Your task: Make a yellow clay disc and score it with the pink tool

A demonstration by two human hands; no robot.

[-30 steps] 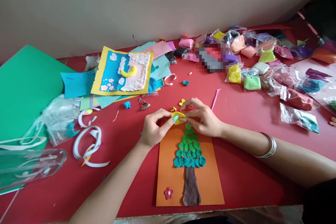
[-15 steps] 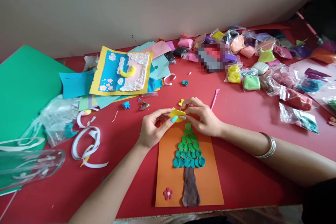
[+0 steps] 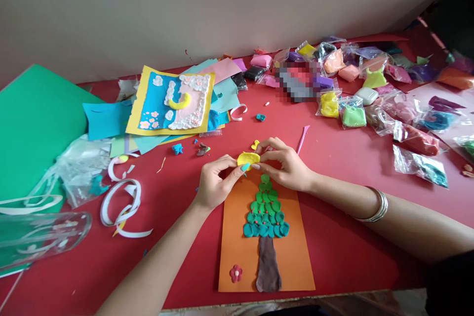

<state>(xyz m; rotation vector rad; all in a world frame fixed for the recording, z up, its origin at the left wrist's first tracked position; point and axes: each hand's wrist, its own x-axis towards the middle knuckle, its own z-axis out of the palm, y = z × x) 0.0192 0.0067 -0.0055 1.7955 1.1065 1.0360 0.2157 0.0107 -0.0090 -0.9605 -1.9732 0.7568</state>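
A flattened piece of yellow clay (image 3: 248, 158) is pinched between both hands. My left hand (image 3: 219, 180) grips its left edge, thumb in front. My right hand (image 3: 283, 164) pinches the right edge between thumb and fingers. Both are held over the top of an orange card (image 3: 237, 256). On the card is a clay tree with a brown trunk (image 3: 269, 264) and rows of green and teal discs (image 3: 265, 217) dotted with small red bits. A red clay flower (image 3: 236, 273) lies at the card's lower left. Behind my fingers sits a small yellow clay scrap (image 3: 255, 144).
Bagged clay packets (image 3: 353, 112) crowd the right and back of the red table. A pink tool (image 3: 303, 139) lies beyond my right hand. To the left are a moon picture (image 3: 170, 101), white ribbon (image 3: 107, 207), a clear plastic cup (image 3: 70, 229) and a green sheet (image 3: 40, 128).
The yellow clay has tilted so more of its flat face shows, and it has shifted slightly left. Both hands keep their pinch on it.
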